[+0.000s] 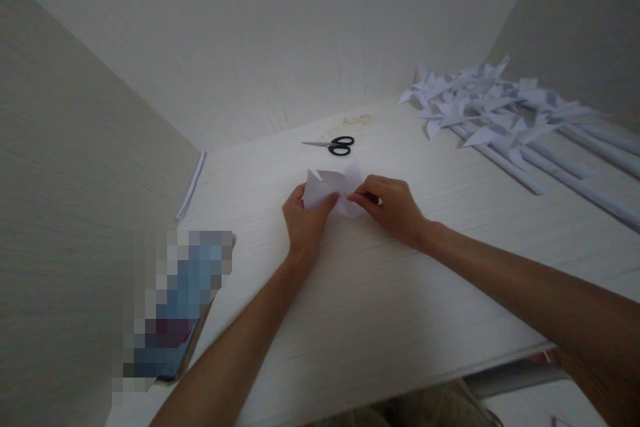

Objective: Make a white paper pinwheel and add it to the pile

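Left hand [304, 223]: I am seeing its thumb pressing on top of the paper [330, 181], its fingers gripping the left side.
Right hand [393, 205]: its thumb and fingertips are pinching the paper near the middle.
Paper: it is sitting between both hands, above the table [350, 307].
Scissors [331, 144]: they are lying just beyond the paper, handles pointing right.
Pinwheels [503, 135]: they are lying heaped at far right, with sticks [500, 160].
Phone [193, 300]: it is lying at left, appearing pixelated to me.
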Action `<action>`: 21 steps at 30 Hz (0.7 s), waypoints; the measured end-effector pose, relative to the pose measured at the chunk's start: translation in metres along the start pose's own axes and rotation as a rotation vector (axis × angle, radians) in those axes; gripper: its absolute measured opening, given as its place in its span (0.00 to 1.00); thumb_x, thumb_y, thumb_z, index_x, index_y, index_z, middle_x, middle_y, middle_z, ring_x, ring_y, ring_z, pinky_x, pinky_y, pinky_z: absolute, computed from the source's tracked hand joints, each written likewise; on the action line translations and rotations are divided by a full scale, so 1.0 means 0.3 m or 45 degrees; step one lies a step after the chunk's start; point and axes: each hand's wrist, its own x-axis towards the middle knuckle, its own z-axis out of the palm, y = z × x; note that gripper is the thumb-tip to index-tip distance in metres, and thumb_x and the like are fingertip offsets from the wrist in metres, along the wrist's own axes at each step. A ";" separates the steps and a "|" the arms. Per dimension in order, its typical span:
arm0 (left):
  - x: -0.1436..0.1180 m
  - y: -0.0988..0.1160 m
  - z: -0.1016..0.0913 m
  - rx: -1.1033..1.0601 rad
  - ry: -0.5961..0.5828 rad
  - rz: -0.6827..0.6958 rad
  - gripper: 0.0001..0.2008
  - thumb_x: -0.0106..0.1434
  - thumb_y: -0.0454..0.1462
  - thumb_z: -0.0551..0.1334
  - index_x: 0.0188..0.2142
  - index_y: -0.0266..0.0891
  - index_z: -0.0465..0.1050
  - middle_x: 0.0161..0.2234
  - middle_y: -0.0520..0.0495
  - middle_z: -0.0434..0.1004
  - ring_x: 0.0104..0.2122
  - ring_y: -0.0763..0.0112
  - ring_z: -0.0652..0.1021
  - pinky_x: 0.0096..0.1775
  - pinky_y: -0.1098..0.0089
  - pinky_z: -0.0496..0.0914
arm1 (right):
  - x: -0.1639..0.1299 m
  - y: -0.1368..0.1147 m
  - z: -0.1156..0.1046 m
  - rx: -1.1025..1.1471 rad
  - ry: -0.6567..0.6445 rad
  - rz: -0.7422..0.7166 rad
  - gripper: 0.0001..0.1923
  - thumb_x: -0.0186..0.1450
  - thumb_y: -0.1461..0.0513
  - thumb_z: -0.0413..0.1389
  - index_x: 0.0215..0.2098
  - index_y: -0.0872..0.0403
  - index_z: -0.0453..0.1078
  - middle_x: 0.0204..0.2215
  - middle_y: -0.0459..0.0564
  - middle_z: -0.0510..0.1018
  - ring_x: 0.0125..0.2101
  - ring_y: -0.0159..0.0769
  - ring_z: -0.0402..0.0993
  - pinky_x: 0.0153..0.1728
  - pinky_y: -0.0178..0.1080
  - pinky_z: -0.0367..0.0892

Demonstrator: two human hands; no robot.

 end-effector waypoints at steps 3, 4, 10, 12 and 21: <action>0.002 -0.005 0.000 -0.015 -0.014 0.005 0.18 0.40 0.38 0.67 0.32 0.34 0.72 0.26 0.49 0.74 0.23 0.75 0.71 0.24 0.74 0.66 | -0.001 0.001 0.000 0.009 -0.005 -0.013 0.10 0.59 0.62 0.54 0.21 0.57 0.65 0.19 0.45 0.68 0.20 0.26 0.60 0.23 0.31 0.57; 0.003 -0.006 0.000 -0.019 -0.018 0.006 0.18 0.40 0.38 0.67 0.32 0.34 0.72 0.26 0.49 0.74 0.23 0.75 0.71 0.24 0.74 0.66 | -0.001 0.002 0.000 0.027 -0.007 -0.016 0.09 0.59 0.63 0.54 0.22 0.57 0.66 0.20 0.45 0.68 0.20 0.26 0.61 0.23 0.31 0.57; 0.002 -0.005 -0.001 0.014 -0.014 0.018 0.16 0.40 0.39 0.67 0.31 0.34 0.72 0.25 0.49 0.74 0.22 0.75 0.71 0.23 0.75 0.66 | -0.001 -0.001 0.000 0.057 -0.008 0.026 0.08 0.58 0.63 0.55 0.22 0.56 0.66 0.21 0.45 0.69 0.20 0.26 0.61 0.23 0.31 0.57; 0.001 -0.004 -0.002 0.014 -0.018 0.018 0.16 0.40 0.38 0.67 0.31 0.34 0.72 0.25 0.49 0.74 0.23 0.75 0.71 0.23 0.75 0.66 | 0.000 -0.002 -0.001 0.019 -0.017 0.046 0.10 0.58 0.61 0.55 0.21 0.57 0.66 0.19 0.45 0.68 0.20 0.26 0.60 0.23 0.31 0.57; 0.000 -0.003 0.002 0.000 -0.022 0.011 0.16 0.40 0.38 0.67 0.31 0.34 0.72 0.25 0.49 0.74 0.23 0.75 0.71 0.24 0.74 0.66 | -0.002 0.003 0.002 0.082 -0.035 0.021 0.08 0.58 0.63 0.54 0.22 0.56 0.66 0.21 0.45 0.68 0.21 0.26 0.60 0.23 0.31 0.57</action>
